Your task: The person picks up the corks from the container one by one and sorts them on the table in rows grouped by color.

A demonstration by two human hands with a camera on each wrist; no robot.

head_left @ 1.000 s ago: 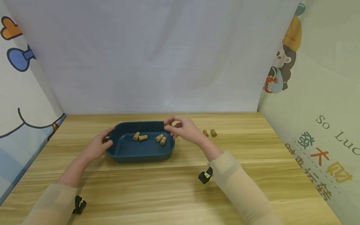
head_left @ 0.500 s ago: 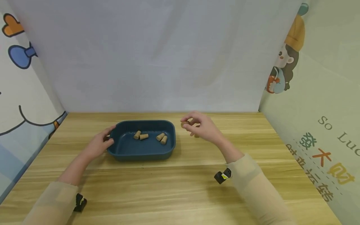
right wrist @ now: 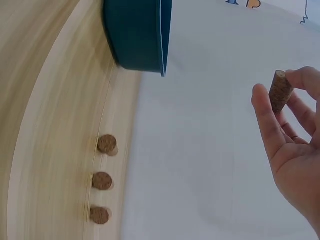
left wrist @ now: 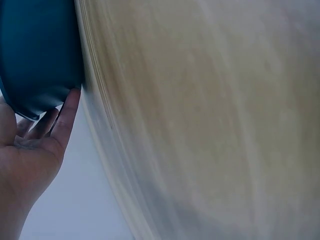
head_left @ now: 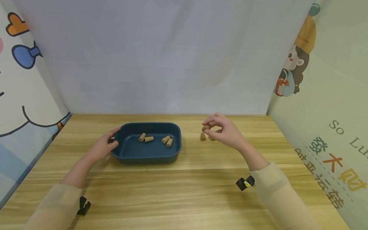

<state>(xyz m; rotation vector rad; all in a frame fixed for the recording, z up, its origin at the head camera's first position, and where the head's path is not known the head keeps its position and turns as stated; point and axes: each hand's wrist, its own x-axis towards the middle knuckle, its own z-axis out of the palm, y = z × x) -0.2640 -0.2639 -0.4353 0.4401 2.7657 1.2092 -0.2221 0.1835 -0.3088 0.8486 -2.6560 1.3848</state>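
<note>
A dark teal oblong baking dish [head_left: 146,159] stands on the table with several tapered corks [head_left: 165,139] lying inside. At its left end rests my left hand [head_left: 100,147], fingers fairly straight and touching the outer wall, as the left wrist view also shows on the dish [left wrist: 42,55]. Right of the dish, my right hand [head_left: 225,131] pinches one cork [right wrist: 281,91] between thumb and fingertips, raised above the table. In the right wrist view three more corks [right wrist: 102,181] stand in a row on the wood; in the head view my hand partly hides them.
The wood-grain table [head_left: 161,195] ends at a pale cloth backdrop [head_left: 172,64]. Printed cartoon panels flank it, one on the left [head_left: 37,92] and one with lettering on the right [head_left: 322,105]. Each sleeve carries a small black strap device [head_left: 245,183].
My right hand has carried the pinched cork rightward, from over the dish's right end to above the standing corks. My left hand has stayed at the dish; the view has shifted slightly.
</note>
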